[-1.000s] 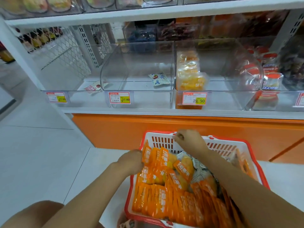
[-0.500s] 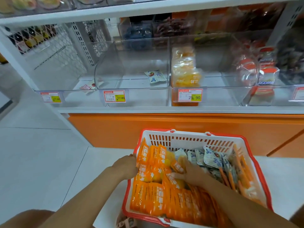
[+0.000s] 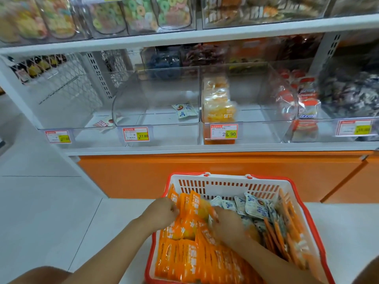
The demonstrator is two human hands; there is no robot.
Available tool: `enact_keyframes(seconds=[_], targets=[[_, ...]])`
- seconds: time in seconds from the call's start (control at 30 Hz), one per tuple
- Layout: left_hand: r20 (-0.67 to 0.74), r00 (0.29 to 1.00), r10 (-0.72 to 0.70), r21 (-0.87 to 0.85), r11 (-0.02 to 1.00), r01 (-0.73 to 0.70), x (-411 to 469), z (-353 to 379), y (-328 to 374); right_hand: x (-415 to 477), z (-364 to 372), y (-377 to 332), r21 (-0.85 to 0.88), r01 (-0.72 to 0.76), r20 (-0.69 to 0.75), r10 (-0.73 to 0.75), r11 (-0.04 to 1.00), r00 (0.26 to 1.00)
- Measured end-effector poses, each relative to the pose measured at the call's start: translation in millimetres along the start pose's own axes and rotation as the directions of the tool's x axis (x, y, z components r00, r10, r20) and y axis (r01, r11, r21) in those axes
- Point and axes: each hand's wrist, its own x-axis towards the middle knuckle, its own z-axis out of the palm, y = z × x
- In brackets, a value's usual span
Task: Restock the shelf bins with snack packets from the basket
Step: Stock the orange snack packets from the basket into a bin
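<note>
At lower centre the left hand [image 3: 162,214] curls round orange packets [image 3: 184,253] in the basket [image 3: 225,178], of the blurred right hand [image 3: 228,227] I cannot tell the grip; this is the gathering step, next probably a lift to the bin [image 3: 262,128] above.

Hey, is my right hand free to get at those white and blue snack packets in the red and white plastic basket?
Probably yes. The right hand is inside the red-and-white plastic basket, just beside the white-and-blue snack packets, which lie uncovered on top. Blur hides its grip among the orange packets.
</note>
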Motion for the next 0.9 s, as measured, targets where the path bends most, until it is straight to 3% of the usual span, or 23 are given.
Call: enact_keyframes(seconds=[0.07, 0.17, 0.23, 0.33, 0.4, 0.47, 0.5, 0.57, 0.63, 0.67, 0.73, 0.8, 0.83, 0.9], targets=[[0.042, 0.999, 0.024, -0.305, 0.952, -0.010, -6, -9, 27, 3, -24, -20, 0.117, 0.045, -0.172, -0.025, 0.992, 0.985], [0.120, 0.992, 0.050, -0.777, 0.627, 0.062, -10, -26, 63, 1, -64, -49, 0.168, 0.233, -0.371, -0.158, 0.958, 0.915], [0.038, 0.997, 0.074, -0.919, 0.394, 0.006, -11, -44, 81, -6, -92, -61, 0.211, 0.367, -0.381, -0.269, 0.906, 0.885], [-0.093, 0.991, 0.097, -0.965, 0.238, -0.114, -15, -67, 102, -16, -134, -69, 0.345, 0.472, -0.239, -0.410, 0.811, 0.880], [-0.162, 0.983, 0.087, -0.941, 0.285, -0.180, -18, -79, 115, -19, -159, -69, 0.418, 0.440, -0.263, -0.357, 0.795, 0.896], [-0.244, 0.964, 0.103, -0.865, 0.427, -0.265, -21, -92, 129, -17, -184, -65, 0.472, 0.366, -0.429, -0.153, 0.802, 0.890], [-0.287, 0.950, 0.125, -0.813, 0.492, -0.311, -24, -98, 135, -14, -197, -62, 0.509, 0.297, -0.444, -0.049, 0.808, 0.895], [-0.355, 0.915, 0.191, -0.730, 0.555, -0.399, -26, -110, 146, -7, -225, -55, 0.654, 0.136, -0.271, 0.063, 0.744, 0.960], [-0.410, 0.869, 0.276, -0.654, 0.576, -0.491, -22, -119, 157, 0, -247, -48, 0.757, 0.094, -0.107, -0.019, 0.646, 0.994], [-0.446, 0.839, 0.310, -0.603, 0.589, -0.538, -17, -123, 163, 4, -258, -45, 0.765, 0.112, -0.117, -0.034, 0.634, 0.992], [-0.534, 0.770, 0.348, -0.441, 0.663, -0.605, -3, -133, 174, 17, -279, -39, 0.737, 0.165, -0.255, 0.044, 0.655, 0.966], [-0.610, 0.696, 0.378, -0.189, 0.784, -0.591, 17, -147, 184, 39, -301, -29, 0.670, 0.182, -0.427, 0.172, 0.720, 0.888], [-0.610, 0.678, 0.410, -0.055, 0.831, -0.553, 29, -153, 188, 51, -312, -25, 0.624, 0.170, -0.488, 0.210, 0.763, 0.847], [-0.533, 0.707, 0.465, 0.151, 0.875, -0.461, 55, -160, 195, 78, -328, -15, 0.548, 0.120, -0.551, 0.249, 0.828, 0.796]])
